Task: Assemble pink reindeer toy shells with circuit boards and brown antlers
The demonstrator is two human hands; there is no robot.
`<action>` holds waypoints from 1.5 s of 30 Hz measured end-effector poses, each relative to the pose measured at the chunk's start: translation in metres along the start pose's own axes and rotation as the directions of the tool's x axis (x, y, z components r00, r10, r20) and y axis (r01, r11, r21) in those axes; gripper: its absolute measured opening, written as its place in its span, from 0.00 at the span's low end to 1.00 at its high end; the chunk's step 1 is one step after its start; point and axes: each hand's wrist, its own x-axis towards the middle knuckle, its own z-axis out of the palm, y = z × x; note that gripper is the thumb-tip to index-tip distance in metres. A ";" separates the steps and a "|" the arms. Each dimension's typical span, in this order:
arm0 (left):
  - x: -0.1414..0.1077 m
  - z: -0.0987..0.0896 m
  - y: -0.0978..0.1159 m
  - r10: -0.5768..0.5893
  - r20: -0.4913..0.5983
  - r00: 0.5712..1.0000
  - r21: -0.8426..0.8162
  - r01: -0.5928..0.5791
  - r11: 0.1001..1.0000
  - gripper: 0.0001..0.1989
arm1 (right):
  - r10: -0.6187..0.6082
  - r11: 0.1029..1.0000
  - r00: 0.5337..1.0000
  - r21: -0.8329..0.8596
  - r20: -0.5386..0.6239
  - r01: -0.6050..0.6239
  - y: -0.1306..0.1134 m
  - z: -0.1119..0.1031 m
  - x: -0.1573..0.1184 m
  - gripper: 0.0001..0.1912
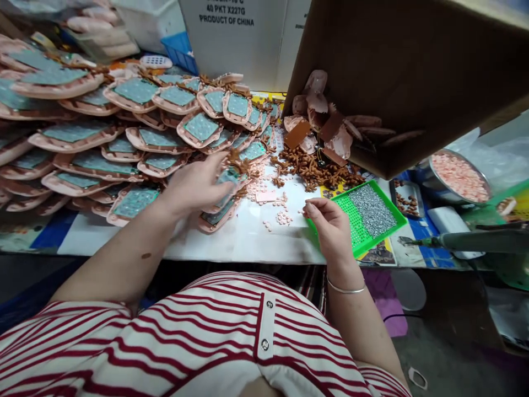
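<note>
My left hand [198, 184] reaches over a short stack of pink shells with teal inserts [217, 215], its thumb and fingers apart, touching the top piece near its brown part. Whether it grips that piece is unclear. My right hand [328, 223] is pinched at the near left corner of a green perforated tray [354, 234]; what its fingertips hold is too small to make out. Small metal screws [372, 209] fill the right part of that tray. Between my hands, small pink pieces [284, 218] and a pink rectangular piece [265, 196] lie on the white table surface [264, 242].
Many stacked pink shells [136, 94] cover the left side. A cardboard box [372, 66] on its side holds pink and brown parts. Brown pieces [318, 171] are heaped before it. At right are a metal bowl [458, 176] of pink pieces and a tool [475, 241].
</note>
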 end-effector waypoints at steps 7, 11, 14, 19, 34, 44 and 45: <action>0.004 -0.002 -0.013 0.120 -0.221 0.968 0.554 0.023 0.832 0.25 | -0.034 0.995 0.999 -0.097 0.002 0.034 -0.013 -0.018 0.030 0.11; -0.004 0.028 0.002 0.307 -0.244 0.920 0.430 -0.181 0.884 0.23 | -0.155 0.952 0.986 -0.276 -0.065 0.131 -0.020 -0.017 0.092 0.09; -0.013 0.060 0.025 0.492 -0.117 0.863 0.243 -0.455 0.857 0.19 | -0.211 0.705 0.965 -0.708 -0.154 0.041 -0.016 -0.019 0.144 0.17; -0.019 0.090 0.033 0.621 0.022 0.784 0.041 -0.621 0.783 0.14 | -0.027 0.110 0.976 -0.971 -0.216 -0.212 -0.011 -0.042 0.183 0.19; -0.014 0.095 0.022 0.555 -0.054 0.830 -0.198 -0.553 0.809 0.13 | -0.604 0.455 0.795 -0.842 -0.052 0.290 -0.065 -0.067 0.149 0.08; -0.008 0.087 0.040 0.206 0.476 0.855 -0.878 0.473 0.065 0.31 | -0.648 0.708 0.760 -0.412 -0.056 0.574 -0.078 -0.041 0.082 0.13; -0.007 0.089 0.042 0.246 0.463 0.851 -0.877 0.481 -0.011 0.33 | -0.620 0.747 0.783 -0.345 -0.055 0.568 -0.075 -0.037 0.074 0.12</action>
